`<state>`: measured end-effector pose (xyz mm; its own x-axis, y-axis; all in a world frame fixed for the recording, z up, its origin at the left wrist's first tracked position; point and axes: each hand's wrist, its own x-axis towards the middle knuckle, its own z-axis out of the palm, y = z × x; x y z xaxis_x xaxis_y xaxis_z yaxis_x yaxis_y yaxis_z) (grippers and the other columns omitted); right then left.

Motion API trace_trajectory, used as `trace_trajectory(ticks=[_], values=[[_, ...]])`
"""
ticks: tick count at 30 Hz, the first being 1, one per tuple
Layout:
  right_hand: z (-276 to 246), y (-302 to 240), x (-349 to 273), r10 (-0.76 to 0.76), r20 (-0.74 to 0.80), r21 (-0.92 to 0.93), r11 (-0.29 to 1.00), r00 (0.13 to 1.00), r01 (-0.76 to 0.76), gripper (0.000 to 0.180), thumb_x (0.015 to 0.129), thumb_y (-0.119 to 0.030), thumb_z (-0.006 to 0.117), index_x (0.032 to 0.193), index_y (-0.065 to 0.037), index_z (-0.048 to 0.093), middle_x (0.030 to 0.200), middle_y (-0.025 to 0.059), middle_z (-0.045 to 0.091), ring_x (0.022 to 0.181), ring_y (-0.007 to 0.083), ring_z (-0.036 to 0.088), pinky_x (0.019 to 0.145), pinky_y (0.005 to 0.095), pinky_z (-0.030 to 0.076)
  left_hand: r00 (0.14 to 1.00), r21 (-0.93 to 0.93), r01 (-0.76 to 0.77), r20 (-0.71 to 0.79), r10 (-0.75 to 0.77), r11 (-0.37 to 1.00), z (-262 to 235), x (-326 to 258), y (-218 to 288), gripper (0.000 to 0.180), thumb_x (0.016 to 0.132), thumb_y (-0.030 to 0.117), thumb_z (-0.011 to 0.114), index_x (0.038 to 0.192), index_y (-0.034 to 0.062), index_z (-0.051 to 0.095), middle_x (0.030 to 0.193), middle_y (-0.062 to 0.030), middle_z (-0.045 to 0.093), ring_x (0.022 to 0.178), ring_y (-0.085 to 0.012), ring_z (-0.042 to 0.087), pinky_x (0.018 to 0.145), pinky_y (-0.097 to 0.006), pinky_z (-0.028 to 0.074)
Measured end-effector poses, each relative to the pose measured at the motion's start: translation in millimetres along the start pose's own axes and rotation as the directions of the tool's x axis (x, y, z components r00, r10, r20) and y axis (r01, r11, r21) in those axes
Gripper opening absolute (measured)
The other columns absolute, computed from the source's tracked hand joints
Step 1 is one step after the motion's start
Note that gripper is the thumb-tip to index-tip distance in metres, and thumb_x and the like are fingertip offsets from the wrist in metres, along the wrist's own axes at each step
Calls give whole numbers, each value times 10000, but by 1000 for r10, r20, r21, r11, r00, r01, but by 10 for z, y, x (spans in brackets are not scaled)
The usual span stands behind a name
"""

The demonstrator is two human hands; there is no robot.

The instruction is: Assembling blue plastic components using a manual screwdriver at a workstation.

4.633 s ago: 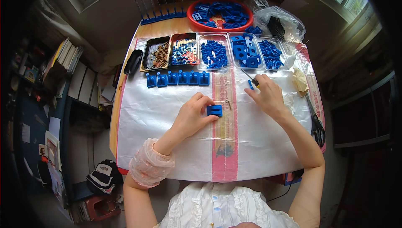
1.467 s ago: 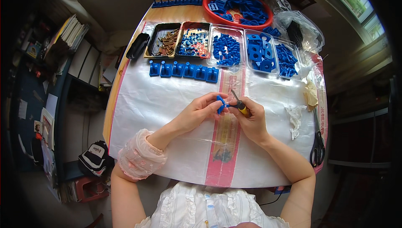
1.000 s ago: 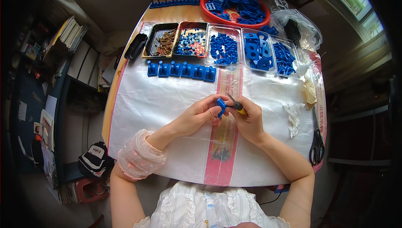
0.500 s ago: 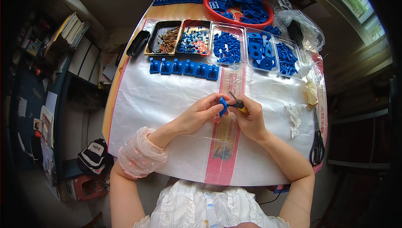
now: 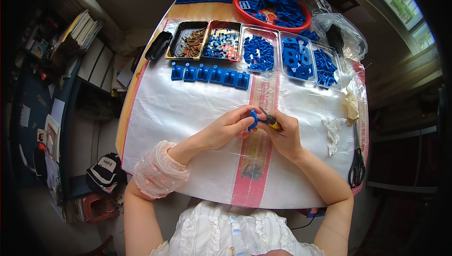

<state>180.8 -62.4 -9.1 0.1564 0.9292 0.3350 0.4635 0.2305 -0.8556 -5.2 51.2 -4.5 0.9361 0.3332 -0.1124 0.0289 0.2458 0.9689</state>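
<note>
Pinched between the thumb and fingers of my left hand (image 5: 231, 123) is a small blue plastic part (image 5: 253, 120), partly covered by the fingertips. My right hand (image 5: 286, 133) is closed round a small hand tool (image 5: 274, 124) with a yellow and black handle. Its thin dark tip points up and left, close beside the blue part; whether they touch I cannot tell. Both hands are over the middle of the white plastic sheet (image 5: 197, 115). Farther back, several blue assembled pieces (image 5: 216, 74) stand upright in a row.
Behind the row stand trays of screws (image 5: 192, 44), nuts (image 5: 221, 44), small blue pieces (image 5: 258, 52) and blue plates (image 5: 296, 58). A red basin (image 5: 308, 18) of blue parts is at the back. Scissors (image 5: 357, 166) and crumpled tissue (image 5: 334, 133) lie at right.
The view has shifted slightly. My hands stay close together, still holding the blue part and the tool; the tool's handle has turned a little in my right hand.
</note>
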Motion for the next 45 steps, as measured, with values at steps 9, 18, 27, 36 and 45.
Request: trace_trajectory(ticks=[9,18,27,36,45], values=[[-1,1,-13,-87,-19,-63,994,996,85,183,821,-3,788,986,-27,710,805,116,727,660,184,694,597,282,512,1000,50,-18,7,18,999,9,-10,-12,406,1083,265,480,1429,55,474,1042,12,571,898,-55,516,783,-220,459],[9,27,-8,-64,-29,-31,998,998,63,190,820,-5,793,995,-23,721,801,117,734,666,174,698,608,275,515,999,62,-44,-4,44,997,22,-13,0,404,1080,282,491,1415,56,479,1014,18,549,886,-53,500,781,-217,445],[31,29,31,12,-21,80,997,1000,-11,238,839,-14,788,1060,-22,700,844,80,732,716,104,648,639,252,490,998,-55,58,-2,-58,997,-29,18,-10,363,1093,277,458,1376,54,498,1065,-19,584,901,-63,523,774,-232,476],[15,77,29,102,-24,160,982,995,-97,282,862,-11,769,1126,-29,673,886,64,735,757,79,632,654,236,474,995,-301,90,-19,-101,949,-53,48,-37,369,1102,264,398,1380,39,487,1055,-39,592,822,-97,506,741,-239,433],[18,31,38,113,-22,230,968,993,-105,230,903,5,718,1128,-14,672,901,56,732,765,69,623,653,229,468,995,-333,98,-1,-105,938,-50,49,-19,427,1099,265,381,1450,29,444,1107,-122,636,840,-115,541,761,-257,447]])
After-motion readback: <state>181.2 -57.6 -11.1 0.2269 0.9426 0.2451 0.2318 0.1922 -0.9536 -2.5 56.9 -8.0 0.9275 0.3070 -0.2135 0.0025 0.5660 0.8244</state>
